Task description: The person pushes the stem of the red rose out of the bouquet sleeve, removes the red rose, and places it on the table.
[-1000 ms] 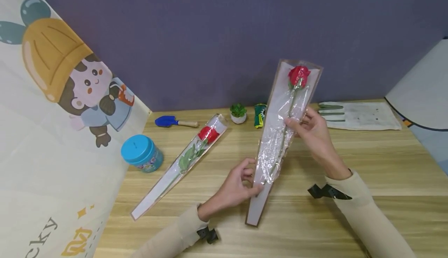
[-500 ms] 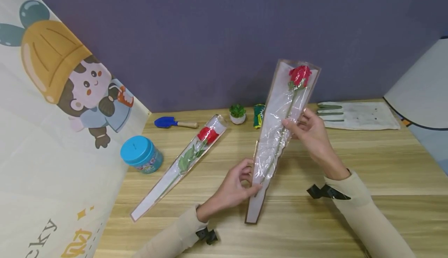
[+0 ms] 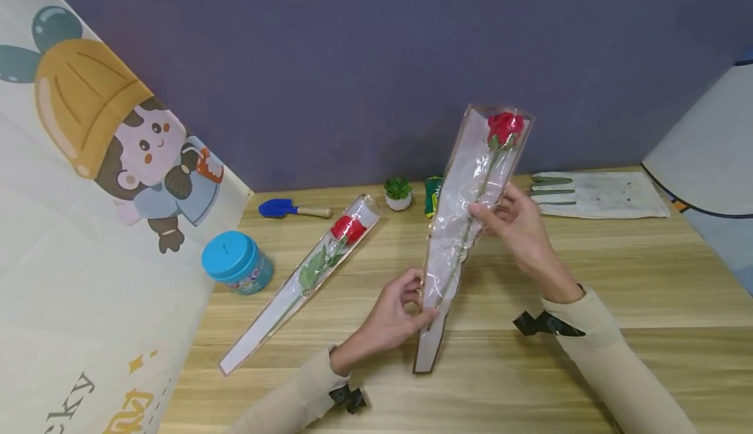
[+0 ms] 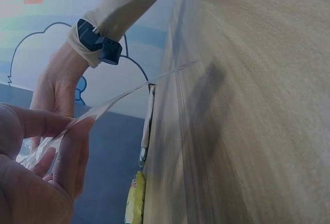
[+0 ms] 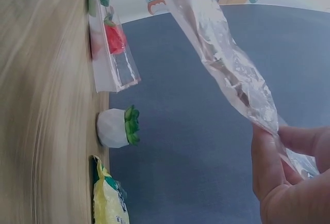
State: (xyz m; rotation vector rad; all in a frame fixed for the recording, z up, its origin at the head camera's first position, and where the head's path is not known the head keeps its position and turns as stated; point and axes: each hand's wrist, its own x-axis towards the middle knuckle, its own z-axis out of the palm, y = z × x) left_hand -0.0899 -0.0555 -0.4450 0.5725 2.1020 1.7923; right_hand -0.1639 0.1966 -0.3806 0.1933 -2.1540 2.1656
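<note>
A red rose in a long, tapered clear sleeve with a white backing [image 3: 453, 225] is held up tilted above the table, bloom end away from me. My left hand [image 3: 393, 310] pinches its narrow lower part between thumb and fingers. Higher up, my right hand [image 3: 523, 234] grips the right edge, thumb on the front film. In the right wrist view the crinkled clear sleeve [image 5: 221, 53] runs between both hands. A second wrapped rose [image 3: 306, 277] lies slantwise on the table, left of my left hand.
On the wooden table [image 3: 529, 382] a blue lidded tub [image 3: 235, 261] stands at the left. Along the back wall are a blue hand trowel [image 3: 294, 209], a small potted succulent [image 3: 398, 193], a green and yellow packet [image 3: 432, 195] and a white and green glove [image 3: 606, 193].
The held rose's top edge has shifted slightly left and turned a little, so its sleeve looks narrower. Both hands keep their hold; the right has moved slightly left.
</note>
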